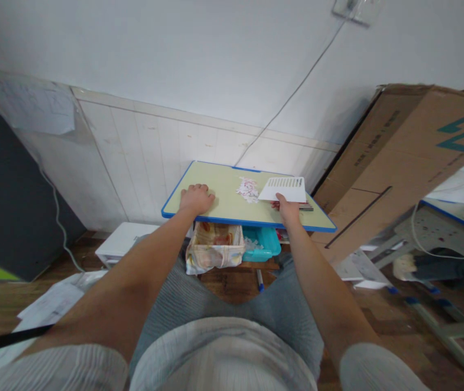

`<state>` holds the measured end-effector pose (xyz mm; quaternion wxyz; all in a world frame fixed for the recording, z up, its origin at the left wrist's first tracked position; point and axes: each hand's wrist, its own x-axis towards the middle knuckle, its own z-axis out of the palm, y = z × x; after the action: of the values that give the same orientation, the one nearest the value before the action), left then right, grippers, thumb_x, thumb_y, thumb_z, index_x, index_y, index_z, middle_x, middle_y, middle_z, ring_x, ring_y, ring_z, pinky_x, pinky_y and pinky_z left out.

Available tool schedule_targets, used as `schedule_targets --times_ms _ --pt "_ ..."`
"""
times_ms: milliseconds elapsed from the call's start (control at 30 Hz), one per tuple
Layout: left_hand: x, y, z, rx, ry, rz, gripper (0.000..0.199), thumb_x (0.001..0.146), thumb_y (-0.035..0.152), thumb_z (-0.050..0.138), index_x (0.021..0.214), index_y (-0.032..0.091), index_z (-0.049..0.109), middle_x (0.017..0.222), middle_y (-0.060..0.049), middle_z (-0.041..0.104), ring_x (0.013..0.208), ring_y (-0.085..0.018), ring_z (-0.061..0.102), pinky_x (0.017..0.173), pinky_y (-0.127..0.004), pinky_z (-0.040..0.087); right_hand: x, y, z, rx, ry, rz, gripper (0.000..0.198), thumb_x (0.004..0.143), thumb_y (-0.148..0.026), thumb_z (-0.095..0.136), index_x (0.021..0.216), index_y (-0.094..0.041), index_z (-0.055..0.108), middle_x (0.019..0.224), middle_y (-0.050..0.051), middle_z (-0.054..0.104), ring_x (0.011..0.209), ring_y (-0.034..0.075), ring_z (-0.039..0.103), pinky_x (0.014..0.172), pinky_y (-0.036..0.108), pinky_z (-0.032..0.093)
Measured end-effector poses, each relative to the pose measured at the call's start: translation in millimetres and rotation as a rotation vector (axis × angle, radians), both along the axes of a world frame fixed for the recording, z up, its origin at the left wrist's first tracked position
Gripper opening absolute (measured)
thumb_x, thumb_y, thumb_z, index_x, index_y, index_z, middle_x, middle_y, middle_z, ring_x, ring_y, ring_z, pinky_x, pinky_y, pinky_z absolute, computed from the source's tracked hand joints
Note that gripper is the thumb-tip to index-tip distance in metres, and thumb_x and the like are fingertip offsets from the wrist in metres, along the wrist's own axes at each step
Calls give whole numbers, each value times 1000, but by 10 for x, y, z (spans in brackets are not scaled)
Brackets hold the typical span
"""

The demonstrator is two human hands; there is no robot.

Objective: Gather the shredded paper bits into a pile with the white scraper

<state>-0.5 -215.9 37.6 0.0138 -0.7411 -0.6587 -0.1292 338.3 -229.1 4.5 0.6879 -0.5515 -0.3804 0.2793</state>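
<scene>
Left hand: the left hand (195,198) lies knuckles-up on the near left part of the small yellow-green desk top with a blue rim (215,218); its fingers are curled under, and nothing shows in its grasp.
Right hand: the right hand (287,206) is closed on the near edge of a flat white plastic scraper card with a row of slots (283,189), thumb side toward the card.
Card position: it is over the right half of the desk top, just right of a small heap of pink and white paper scraps (248,189).
Card axis: its long axis runs left to right, roughly along the desk's far edge; the slotted edge faces away from the person and the left end tapers toward the scraps.
Contact: whether the card touches the heap cannot be told.
Under the desk: a patterned cloth bag (214,252) sits beside a teal plastic bin (262,243).
Right side: a large brown cardboard box (403,157) leans near the desk.
</scene>
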Motion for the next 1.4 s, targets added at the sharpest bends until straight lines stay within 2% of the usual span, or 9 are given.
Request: schedule_targets --times_ms 233,467,733,1067,1400 --pt "-5 19 -25 10 -18 0 61 115 43 46 161 14 73 177 -24 67 163 -43 58 130 -63 49 -38 -50 12 -31 -55 10 18 86 -22 87 83 -27 70 60 0 74 52 22 68 50 31 60" --pt "-4 2 -11 6 -10 2 60 116 43 44 162 16 73 177 -23 67 163 -42 59 131 -59 48 -32 -90 63 -43 -59 -26 16 86 -30 87 86 -27 71 57 -1 72 52 24 67 48 33 59" --pt "-10 24 -18 4 -22 -8 62 115 44 44 162 16 73 177 -24 66 163 -44 58 130 -62 48 -63 -97 58 -60 -106 -52 9 86 -27 82 83 -26 74 57 1 72 57 25 69 56 35 62" --pt "0 -3 -5 6 -5 -1 63 116 44 43 162 15 73 176 -25 67 163 -43 59 130 -60 49 -38 -70 15 -46 -150 -83 19 90 -39 89 88 -26 75 60 0 71 59 25 71 63 36 64" --pt "-3 16 -19 14 -21 -4 62 115 44 43 161 15 74 175 -25 68 162 -44 59 130 -62 48 -45 -74 11 -39 -153 -98 14 88 -32 82 83 -29 70 59 -1 70 58 25 67 62 36 61"
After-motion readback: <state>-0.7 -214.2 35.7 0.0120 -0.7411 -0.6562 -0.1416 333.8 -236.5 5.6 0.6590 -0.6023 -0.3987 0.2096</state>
